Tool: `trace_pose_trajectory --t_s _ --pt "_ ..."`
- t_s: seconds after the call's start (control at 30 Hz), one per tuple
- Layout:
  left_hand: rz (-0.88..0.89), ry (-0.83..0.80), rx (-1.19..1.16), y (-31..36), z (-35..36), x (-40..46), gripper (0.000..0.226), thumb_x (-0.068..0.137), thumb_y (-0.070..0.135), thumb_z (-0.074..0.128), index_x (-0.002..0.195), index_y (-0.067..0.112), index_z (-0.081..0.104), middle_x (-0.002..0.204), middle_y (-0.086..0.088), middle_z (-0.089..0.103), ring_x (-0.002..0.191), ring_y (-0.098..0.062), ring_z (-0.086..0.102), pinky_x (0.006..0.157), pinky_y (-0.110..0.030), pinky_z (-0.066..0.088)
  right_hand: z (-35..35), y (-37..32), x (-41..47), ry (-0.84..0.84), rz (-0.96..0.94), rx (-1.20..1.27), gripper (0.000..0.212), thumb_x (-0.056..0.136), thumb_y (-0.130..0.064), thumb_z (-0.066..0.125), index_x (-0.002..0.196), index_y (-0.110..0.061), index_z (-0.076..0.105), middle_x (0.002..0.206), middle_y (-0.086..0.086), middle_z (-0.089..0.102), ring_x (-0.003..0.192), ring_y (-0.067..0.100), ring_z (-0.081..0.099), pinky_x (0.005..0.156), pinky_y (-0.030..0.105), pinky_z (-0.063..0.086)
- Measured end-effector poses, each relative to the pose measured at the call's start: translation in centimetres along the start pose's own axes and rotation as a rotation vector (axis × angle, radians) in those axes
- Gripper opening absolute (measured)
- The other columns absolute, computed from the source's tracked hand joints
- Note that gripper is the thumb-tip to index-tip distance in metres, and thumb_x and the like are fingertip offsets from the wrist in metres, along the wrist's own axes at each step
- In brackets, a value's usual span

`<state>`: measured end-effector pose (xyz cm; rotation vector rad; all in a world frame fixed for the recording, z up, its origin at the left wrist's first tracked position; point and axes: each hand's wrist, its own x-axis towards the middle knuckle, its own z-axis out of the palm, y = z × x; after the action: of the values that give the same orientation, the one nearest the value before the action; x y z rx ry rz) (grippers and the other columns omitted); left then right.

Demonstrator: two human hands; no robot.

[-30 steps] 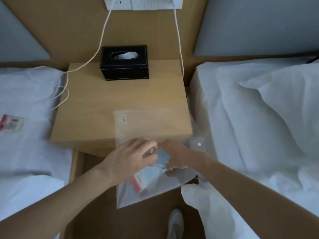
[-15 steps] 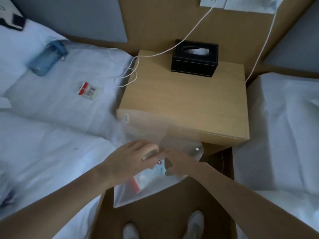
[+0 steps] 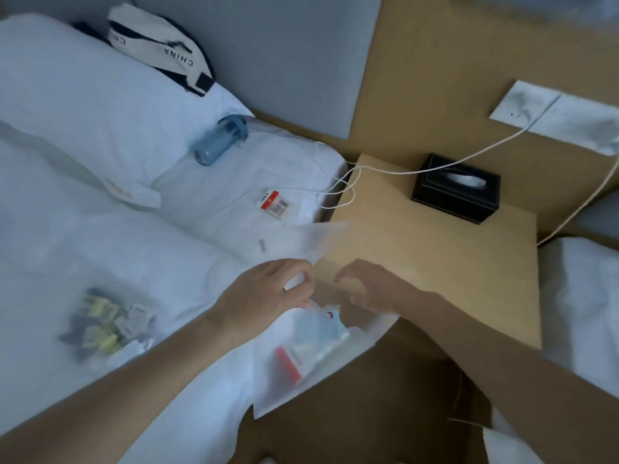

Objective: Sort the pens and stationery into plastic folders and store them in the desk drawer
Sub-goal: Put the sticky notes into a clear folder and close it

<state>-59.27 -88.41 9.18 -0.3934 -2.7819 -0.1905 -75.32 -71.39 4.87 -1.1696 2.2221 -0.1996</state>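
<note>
A translucent plastic folder (image 3: pixel 338 358) hangs over the near corner of the wooden nightstand (image 3: pixel 442 262), its flap raised toward the bed. A red packet and a light blue packet show through it. My left hand (image 3: pixel 268 293) pinches the folder's upper edge. My right hand (image 3: pixel 371 286) curls its fingers at the folder's right edge, a short gap from the left hand. A blurred pile of small yellow, grey and dark stationery (image 3: pixel 107 326) lies on the white bed at the left. A red-and-white packet (image 3: pixel 274 204) lies on the sheet near the nightstand.
A black tissue box (image 3: pixel 455 187) stands at the back of the nightstand, with white cables (image 3: pixel 348 182) looping off its left corner. A blue bottle (image 3: pixel 219 140) and a tote bag (image 3: pixel 160 45) lie by the pillow. A second bed (image 3: pixel 582 296) borders the right.
The view has swung left, bringing the left bed and its stationery pile into sight. My hands, close together before, have drawn slightly apart on the folder.
</note>
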Motion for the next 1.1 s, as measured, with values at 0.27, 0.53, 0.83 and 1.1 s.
trace_pose_trajectory --t_s 0.27,0.53,0.83,1.1 --pt "-0.013 -0.046 0.079 -6.4 -2.2 1.3 0.017 0.083 0.026 0.064 0.085 0.018 0.051 0.097 -0.007 0.065 0.073 -0.020 0.066 0.055 -0.024 0.050 -6.1 -1.5 3.0 0.066 -0.051 0.038 0.037 0.092 -0.011 0.055 0.128 -0.023 0.052 0.136 -0.004 0.043 0.122 0.013 0.040 0.093 0.015 0.029" --pt "-0.268 -0.029 0.158 -11.8 0.3 0.5 0.032 0.097 0.041 0.033 0.079 0.018 0.046 0.097 -0.005 0.064 0.072 -0.014 0.051 0.047 -0.020 0.036 -5.9 0.6 14.2 0.186 -0.004 0.326 0.032 0.088 -0.003 0.053 0.119 -0.012 0.058 0.108 0.005 0.052 0.096 0.019 0.052 0.092 0.030 0.044" --pt "-0.568 -0.067 0.202 -14.9 0.9 0.2 0.056 0.098 0.051 0.020 0.077 0.015 0.056 0.103 -0.004 0.063 0.065 -0.023 0.063 0.049 -0.027 0.047 -3.9 3.9 24.6 0.149 0.007 0.304 0.031 0.087 -0.007 0.055 0.118 -0.011 0.055 0.100 0.004 0.048 0.090 0.016 0.046 0.090 0.028 0.039" --pt "-0.623 -0.070 0.249 -15.0 -0.1 -1.2 0.023 0.090 0.040 0.042 0.082 0.018 0.044 0.105 -0.004 0.064 0.068 -0.016 0.050 0.055 -0.021 0.035 0.3 0.6 29.1 -0.019 0.070 -0.022 0.070 0.091 -0.041 0.056 0.137 0.002 0.026 0.129 0.016 0.034 0.119 0.027 0.042 0.098 0.031 0.038"
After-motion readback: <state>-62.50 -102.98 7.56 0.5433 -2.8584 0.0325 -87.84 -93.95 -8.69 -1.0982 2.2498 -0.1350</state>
